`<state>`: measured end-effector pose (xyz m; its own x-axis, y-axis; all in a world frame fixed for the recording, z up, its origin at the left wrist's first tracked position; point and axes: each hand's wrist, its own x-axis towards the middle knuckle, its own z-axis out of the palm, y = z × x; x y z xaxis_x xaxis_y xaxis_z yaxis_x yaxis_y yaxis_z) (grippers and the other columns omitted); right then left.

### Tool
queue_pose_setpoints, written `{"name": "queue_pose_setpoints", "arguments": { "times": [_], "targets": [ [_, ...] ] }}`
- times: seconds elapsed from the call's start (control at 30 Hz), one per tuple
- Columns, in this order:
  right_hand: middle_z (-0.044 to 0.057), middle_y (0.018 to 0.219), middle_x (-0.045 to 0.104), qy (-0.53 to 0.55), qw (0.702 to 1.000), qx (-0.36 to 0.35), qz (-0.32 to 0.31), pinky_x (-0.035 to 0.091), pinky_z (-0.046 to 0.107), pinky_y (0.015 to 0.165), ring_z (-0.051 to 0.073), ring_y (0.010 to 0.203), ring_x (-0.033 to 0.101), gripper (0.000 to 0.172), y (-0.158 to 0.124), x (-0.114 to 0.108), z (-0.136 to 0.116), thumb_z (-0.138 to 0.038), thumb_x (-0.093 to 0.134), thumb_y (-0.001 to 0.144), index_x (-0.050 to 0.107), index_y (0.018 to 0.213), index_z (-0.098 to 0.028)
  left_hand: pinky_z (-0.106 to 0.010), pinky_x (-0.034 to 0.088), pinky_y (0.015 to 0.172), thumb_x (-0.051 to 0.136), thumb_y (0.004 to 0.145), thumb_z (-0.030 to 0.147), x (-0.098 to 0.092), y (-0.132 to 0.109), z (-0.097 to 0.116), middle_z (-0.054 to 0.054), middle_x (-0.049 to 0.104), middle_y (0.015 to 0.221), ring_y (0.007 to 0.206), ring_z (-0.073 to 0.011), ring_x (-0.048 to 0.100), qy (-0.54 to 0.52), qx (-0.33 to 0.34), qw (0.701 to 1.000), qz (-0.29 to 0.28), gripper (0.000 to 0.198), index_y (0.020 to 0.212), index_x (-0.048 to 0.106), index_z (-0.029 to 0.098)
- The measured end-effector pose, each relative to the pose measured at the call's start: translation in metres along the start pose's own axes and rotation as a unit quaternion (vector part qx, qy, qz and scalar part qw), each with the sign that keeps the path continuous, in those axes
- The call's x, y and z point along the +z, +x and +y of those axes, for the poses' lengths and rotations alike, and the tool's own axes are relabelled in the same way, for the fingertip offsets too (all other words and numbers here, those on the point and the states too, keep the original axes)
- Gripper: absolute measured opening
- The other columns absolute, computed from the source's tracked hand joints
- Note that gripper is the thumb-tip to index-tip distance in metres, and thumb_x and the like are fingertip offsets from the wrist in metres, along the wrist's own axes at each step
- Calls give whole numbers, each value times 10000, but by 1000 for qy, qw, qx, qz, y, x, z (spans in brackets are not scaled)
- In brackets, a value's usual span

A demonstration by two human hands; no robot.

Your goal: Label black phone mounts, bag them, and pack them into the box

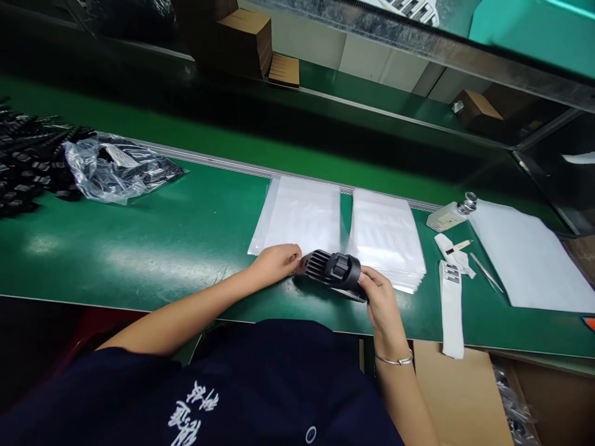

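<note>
A black clipper guide comb (332,271), with a row of teeth and a ridged knob, is held just above the green bench in front of me. My right hand (379,294) grips its rounded right end between thumb and fingers. At the toothed left end, the fingers of my left hand (277,263) are pinched together against the comb. Behind it lie two stacks of clear plastic bags, the left stack (302,210) and the right stack (385,232).
To the right are a pump bottle (449,215), a label strip (450,310), tweezers (486,272) and a white sheet (534,260). A filled plastic bag (123,170) and a heap of black parts (28,161) lie left. A metal-edged shelf (418,52) runs overhead.
</note>
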<state>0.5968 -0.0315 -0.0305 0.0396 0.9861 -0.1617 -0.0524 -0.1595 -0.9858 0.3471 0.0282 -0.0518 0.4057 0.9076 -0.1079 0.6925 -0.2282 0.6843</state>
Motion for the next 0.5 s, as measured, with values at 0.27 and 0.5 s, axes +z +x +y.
{"name": "queue_pose_setpoints", "arguments": {
  "times": [0.27, 0.5],
  "targets": [
    [43, 870, 758, 130, 990, 42, 33, 544, 382, 855, 253, 893, 683, 323, 3, 4, 48, -435, 822, 671, 771, 902, -216, -233, 377, 584, 444, 808, 298, -18, -6, 25, 29, 558, 658, 599, -123, 499, -125, 9, 991, 39, 147, 737, 520, 194],
    [57, 987, 746, 109, 992, -32, 55, 536, 427, 895, 256, 954, 677, 365, 3, -8, 62, -539, 728, 729, 736, 947, -246, -225, 362, 566, 459, 764, 284, -12, -11, 25, 40, 512, 622, 579, -111, 463, -196, 18, 980, 22, 121, 721, 520, 189]
  ]
}}
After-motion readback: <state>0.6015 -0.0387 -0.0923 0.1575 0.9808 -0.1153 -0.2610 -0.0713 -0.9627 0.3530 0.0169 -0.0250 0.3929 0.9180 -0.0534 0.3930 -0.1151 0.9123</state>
